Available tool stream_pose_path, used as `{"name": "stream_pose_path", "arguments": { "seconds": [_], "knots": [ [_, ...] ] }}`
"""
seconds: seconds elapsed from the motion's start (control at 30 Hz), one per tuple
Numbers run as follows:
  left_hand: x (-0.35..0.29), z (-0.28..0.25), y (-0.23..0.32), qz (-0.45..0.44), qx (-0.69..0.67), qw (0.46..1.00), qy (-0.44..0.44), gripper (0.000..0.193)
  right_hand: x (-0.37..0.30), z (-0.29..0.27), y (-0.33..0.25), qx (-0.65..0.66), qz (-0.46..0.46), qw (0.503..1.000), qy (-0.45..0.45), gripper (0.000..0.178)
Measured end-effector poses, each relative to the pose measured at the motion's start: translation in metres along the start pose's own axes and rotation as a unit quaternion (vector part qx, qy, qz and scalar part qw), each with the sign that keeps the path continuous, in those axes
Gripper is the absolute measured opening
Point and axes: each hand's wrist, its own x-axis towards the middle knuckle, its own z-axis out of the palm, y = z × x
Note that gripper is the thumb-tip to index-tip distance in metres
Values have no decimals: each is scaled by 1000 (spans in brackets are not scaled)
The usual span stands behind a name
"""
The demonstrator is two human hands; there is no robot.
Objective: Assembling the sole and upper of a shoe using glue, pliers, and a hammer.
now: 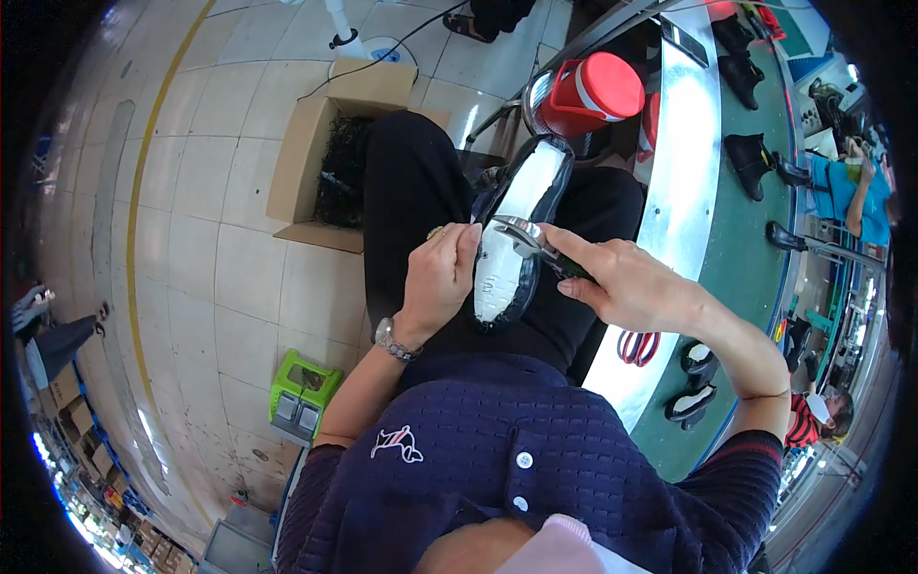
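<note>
A black shoe (496, 287) with a white sole-side surface facing up lies lengthwise over my lap. My left hand (435, 277) is closed at the shoe's left edge, thumb and fingers pinched together there. In my right hand (631, 285) is a pair of pincers (523, 231) with a shiny metal head and dark handles. The head of the pincers rests over the middle of the white surface. What the jaws grip, if anything, cannot be made out.
Right of me runs a shiny metal ledge (690, 172) beside a green conveyor belt (741, 258) carrying black boots (749, 165). A red jug (602, 88) stands ahead. To the left are an open cardboard box (298, 177) with dark scraps and a green plastic container (304, 392).
</note>
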Motion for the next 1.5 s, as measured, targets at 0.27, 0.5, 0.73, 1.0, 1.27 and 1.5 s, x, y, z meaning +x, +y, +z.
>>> {"name": "stream_pose_path", "arguments": {
  "seconds": [0.27,0.5,0.73,1.0,1.27,1.5],
  "knots": [
    [-1,-8,14,50,199,978,-49,25,2,-2,4,-9,-6,1000,-6,53],
    [-5,-2,8,85,137,987,-26,14,8,-5,-6,-83,-49,995,-10,55],
    [-3,-7,14,92,198,970,-103,17,12,0,-4,-85,-23,996,-29,59],
    [1,5,-6,-429,-641,610,-183,68,2,31,39,-28,-110,991,69,62],
    [24,35,9,-394,-576,697,-165,77,1,25,55,-28,-158,981,113,61],
    [27,29,-5,-343,-467,786,-216,89,-5,-34,18,-199,-239,916,252,57]
  ]
}}
